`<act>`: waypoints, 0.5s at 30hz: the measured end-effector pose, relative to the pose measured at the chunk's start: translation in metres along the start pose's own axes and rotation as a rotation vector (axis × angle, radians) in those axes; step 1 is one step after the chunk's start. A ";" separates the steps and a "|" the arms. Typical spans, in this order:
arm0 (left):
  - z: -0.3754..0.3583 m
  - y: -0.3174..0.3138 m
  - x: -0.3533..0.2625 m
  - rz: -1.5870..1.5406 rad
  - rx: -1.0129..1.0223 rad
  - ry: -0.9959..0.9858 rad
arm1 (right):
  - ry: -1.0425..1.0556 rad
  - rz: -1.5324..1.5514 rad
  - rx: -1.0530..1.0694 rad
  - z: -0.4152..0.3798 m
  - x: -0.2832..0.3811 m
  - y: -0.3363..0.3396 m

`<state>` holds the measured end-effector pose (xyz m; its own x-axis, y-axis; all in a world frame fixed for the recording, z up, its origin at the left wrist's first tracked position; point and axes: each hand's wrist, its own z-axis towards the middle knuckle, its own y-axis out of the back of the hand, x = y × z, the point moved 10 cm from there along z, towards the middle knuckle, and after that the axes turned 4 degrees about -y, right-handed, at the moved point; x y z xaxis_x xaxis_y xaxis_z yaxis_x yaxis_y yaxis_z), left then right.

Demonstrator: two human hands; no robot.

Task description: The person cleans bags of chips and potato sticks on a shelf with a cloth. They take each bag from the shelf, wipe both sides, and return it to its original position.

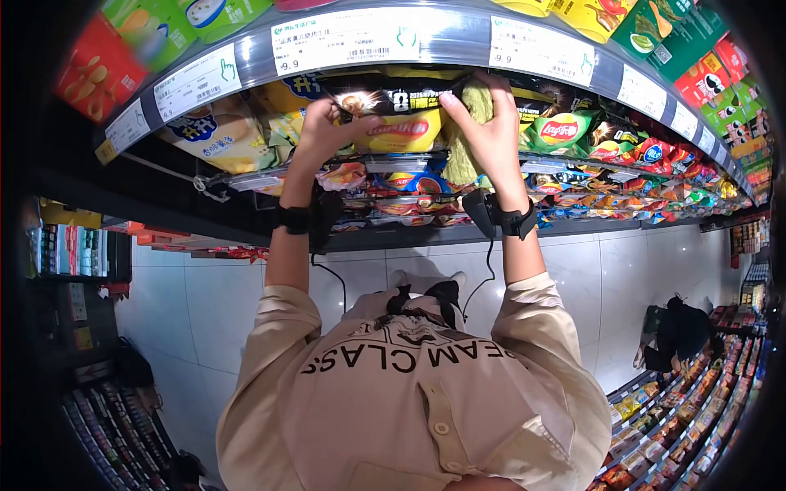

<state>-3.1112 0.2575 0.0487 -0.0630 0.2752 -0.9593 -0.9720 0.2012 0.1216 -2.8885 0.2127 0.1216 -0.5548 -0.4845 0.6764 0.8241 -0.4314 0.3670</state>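
My left hand (326, 131) grips the left side of a black and yellow Lay's chip bag (399, 135) on the shelf, its thumb lying across the front. At the bag's upper right is the thumb of my right hand (494, 123). A fuzzy green cloth (464, 151) hangs from my right hand, between the thumb and the fingers. The fingertips of that hand are partly hidden under the shelf edge above. To the right sits a green Lay's bag (560, 131); to the left, a pale yellow snack bag (221, 139).
A shelf edge with price labels (344, 39) curves just above my hands. Lower shelves (409, 203) hold more snack bags. Pale floor tiles (213, 311) lie below. At the right a person in dark clothes (679, 331) is near another stocked shelf (688, 409).
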 end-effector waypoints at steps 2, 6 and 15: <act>0.000 0.005 -0.002 0.122 -0.030 0.050 | -0.042 0.062 -0.001 0.005 -0.002 -0.001; -0.004 0.011 -0.029 0.160 -0.072 0.038 | -0.016 0.070 0.004 0.010 -0.001 -0.002; 0.001 0.018 -0.022 0.206 -0.106 -0.048 | -0.067 0.049 -0.079 -0.007 -0.016 -0.001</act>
<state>-3.1270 0.2563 0.0724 -0.2539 0.3448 -0.9037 -0.9583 0.0367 0.2832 -2.8812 0.2155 0.1056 -0.5029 -0.4557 0.7345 0.8372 -0.4683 0.2826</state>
